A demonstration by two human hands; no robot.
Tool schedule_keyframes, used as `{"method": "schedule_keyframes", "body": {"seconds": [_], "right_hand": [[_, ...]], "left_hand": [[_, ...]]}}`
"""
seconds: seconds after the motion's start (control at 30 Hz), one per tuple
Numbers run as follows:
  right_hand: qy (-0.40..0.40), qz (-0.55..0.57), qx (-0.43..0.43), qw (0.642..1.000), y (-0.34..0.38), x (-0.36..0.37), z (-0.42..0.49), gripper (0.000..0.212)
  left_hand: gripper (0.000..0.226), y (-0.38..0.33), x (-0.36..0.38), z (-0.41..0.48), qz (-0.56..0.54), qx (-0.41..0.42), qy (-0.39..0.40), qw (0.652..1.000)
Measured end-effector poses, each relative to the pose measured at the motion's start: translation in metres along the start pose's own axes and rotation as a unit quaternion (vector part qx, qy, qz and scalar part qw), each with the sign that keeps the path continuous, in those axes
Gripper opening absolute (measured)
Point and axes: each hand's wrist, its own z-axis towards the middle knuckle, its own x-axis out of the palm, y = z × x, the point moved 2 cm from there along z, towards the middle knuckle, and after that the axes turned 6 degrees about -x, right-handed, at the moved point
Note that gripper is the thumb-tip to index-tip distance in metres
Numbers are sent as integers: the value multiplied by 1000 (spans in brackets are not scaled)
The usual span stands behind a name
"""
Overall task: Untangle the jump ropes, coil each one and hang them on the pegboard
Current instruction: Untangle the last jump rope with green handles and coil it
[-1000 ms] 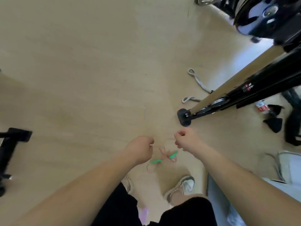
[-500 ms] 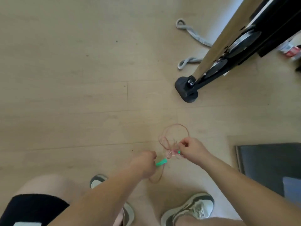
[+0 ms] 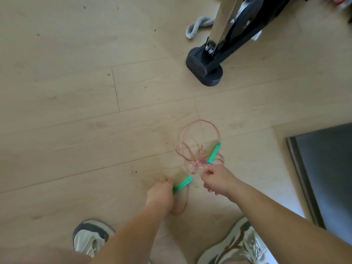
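The left hand (image 3: 160, 193) has its fingers curled round the lower end of a green handle (image 3: 183, 184), which sticks out of the fist toward the upper right. Beyond its tip the thin pink jump rope (image 3: 199, 161) gathers into a knot with several loops, over the wooden floor (image 3: 76, 111). The right hand (image 3: 217, 180) pinches this knot, fingertips pressed together on it. The second green handle (image 3: 214, 155) rises just beyond these fingertips. A dark mat (image 3: 327, 168) lies at the far right.

Pale wood-plank floor (image 3: 80, 96) — a black machine foot (image 3: 204, 70), a dark mat (image 3: 327, 174) at right.
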Motion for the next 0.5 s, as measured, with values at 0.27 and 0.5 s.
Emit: {"method": "schedule_keyframes", "body": {"seconds": [0.27,0.5], "right_hand": [[46,-56,3,997,5,0,-6,19],[139,15,-93,986,60,-12,-51,41]], "left_hand": [[22,-6,-21,-8,-108,17,36,993],[16,-49,-132,-61,-511,38,59,856]]}}
